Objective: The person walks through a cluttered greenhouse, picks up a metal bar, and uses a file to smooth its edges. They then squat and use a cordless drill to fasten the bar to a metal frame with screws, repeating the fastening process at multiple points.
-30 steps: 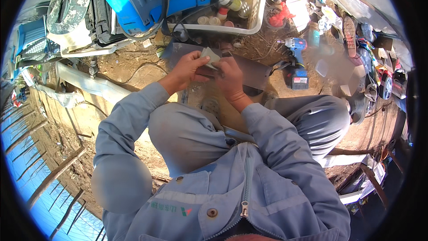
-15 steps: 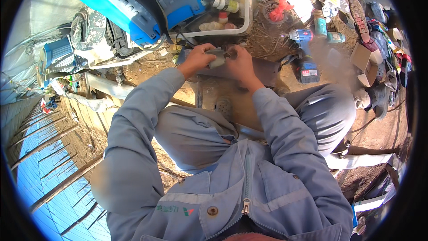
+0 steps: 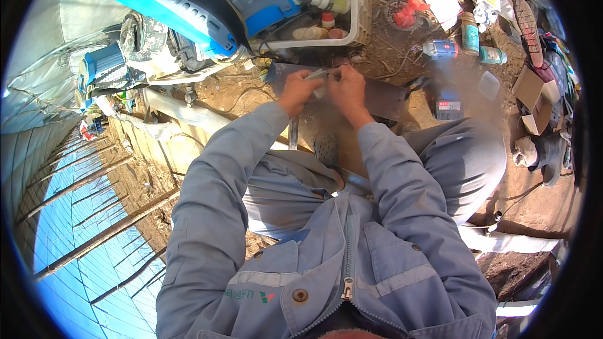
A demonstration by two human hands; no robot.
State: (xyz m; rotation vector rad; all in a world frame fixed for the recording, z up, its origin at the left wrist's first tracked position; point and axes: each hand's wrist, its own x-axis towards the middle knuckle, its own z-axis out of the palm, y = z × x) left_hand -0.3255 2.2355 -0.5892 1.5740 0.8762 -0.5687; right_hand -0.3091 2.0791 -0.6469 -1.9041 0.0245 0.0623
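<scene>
Dirt ground (image 3: 534, 204), strewn cans (image 3: 470, 32), crate (image 3: 359, 6)

Lots of packaging lying around up top. There's a white plastic crate (image 3: 359, 6) with a few bottles in it: a pale bottle with a yellow-green label (image 3: 331, 2) and a small red-capped bottle (image 3: 327, 21) just below. Right of the crate, on the dirt, a flat white packet (image 3: 441, 0) lies next to a red bag (image 3: 408, 16). Further right a green can (image 3: 470, 33) stands by a teal can (image 3: 493, 56) on its side. At the far right edge sits an open brown cardboard box (image 3: 532, 97). The jacket has a small green-and-red chest label (image 3: 251, 295).
</scene>
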